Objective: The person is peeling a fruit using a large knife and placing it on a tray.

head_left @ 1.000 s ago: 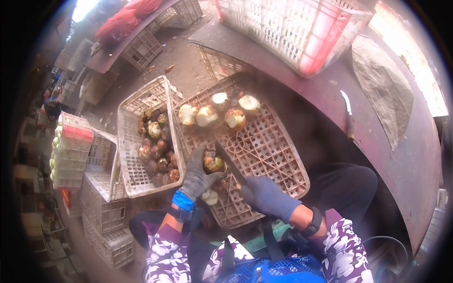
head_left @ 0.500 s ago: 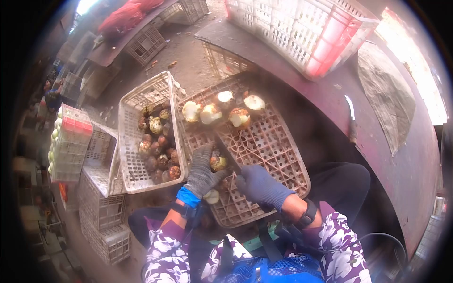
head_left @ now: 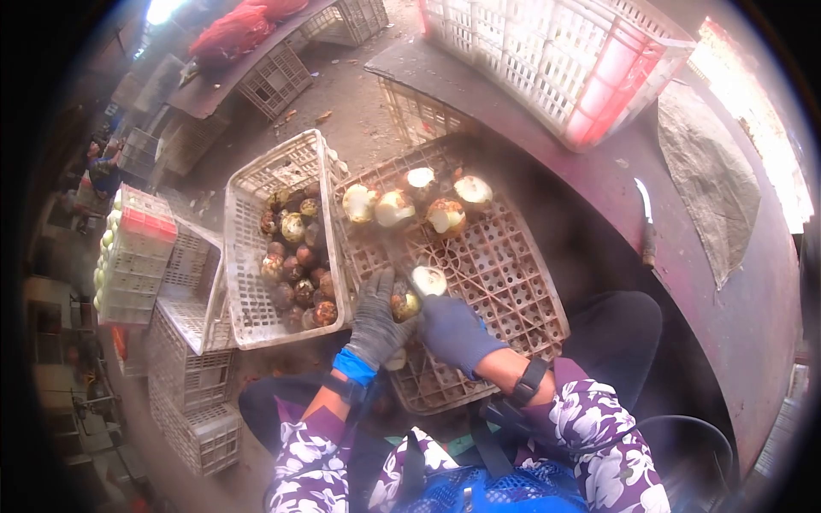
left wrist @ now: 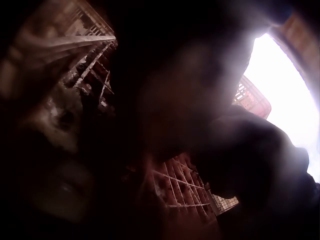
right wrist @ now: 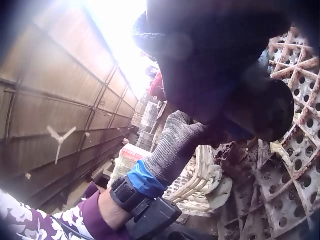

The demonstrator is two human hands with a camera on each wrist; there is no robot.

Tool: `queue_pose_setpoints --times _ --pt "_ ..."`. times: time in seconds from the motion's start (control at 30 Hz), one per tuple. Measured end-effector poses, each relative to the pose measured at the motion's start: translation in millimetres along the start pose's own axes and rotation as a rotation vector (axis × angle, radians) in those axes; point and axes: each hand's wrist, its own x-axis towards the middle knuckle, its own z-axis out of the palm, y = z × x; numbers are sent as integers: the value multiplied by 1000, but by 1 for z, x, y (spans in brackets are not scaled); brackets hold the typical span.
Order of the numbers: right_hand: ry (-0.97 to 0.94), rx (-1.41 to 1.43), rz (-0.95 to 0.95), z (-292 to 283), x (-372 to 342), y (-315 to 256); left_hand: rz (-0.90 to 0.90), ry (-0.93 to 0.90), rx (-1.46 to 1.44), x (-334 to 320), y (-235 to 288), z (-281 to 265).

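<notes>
My left hand (head_left: pixel 376 312), in a grey knit glove, grips a round brown and yellow-green root vegetable (head_left: pixel 404 305) low over an upturned crate (head_left: pixel 505 299). Just beyond it shows a white cut face (head_left: pixel 429 280), close to my right fingers. My right hand (head_left: pixel 457 333), in a blue-grey glove, is curled round a knife, whose blade is hidden now. Several vegetables with white cut tops (head_left: pixel 395 208) stand at the crate's far side. In the right wrist view the left glove (right wrist: pixel 172 147) lies beyond the dark right hand. The left wrist view is mostly dark.
Left of the upturned crate, a tilted white crate (head_left: pixel 229 265) holds several brown, uncut vegetables (head_left: pixel 295 265). On the dark table at right lie another knife (head_left: pixel 646 231) and a grey cloth (head_left: pixel 710 179). A big white and red crate (head_left: pixel 564 68) stands farther back.
The dark blade seen over the upturned crate has gone from sight. My right hand has moved in toward the left hand, and a white cut face now shows beyond the held vegetable.
</notes>
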Motion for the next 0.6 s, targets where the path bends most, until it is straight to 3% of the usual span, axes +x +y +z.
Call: queue_pose_setpoints --times 0.13,0.23,0.33,0.47,0.6 --pt "-42 -39 17 -4 2 -3 -12 47 -66 -7 0 -7" --pt "-65 -27 6 -7 3 -1 -180 22 -459 -15 -19 -6" --pt "-96 -14 11 -16 2 -6 -229 -1 -550 -23 -36 -9" --pt "-129 -13 34 -21 1 -10 -52 50 -35 -20 -23 -29" --pt "-133 -45 47 -15 3 -8 -52 -83 311 -2 16 -32"
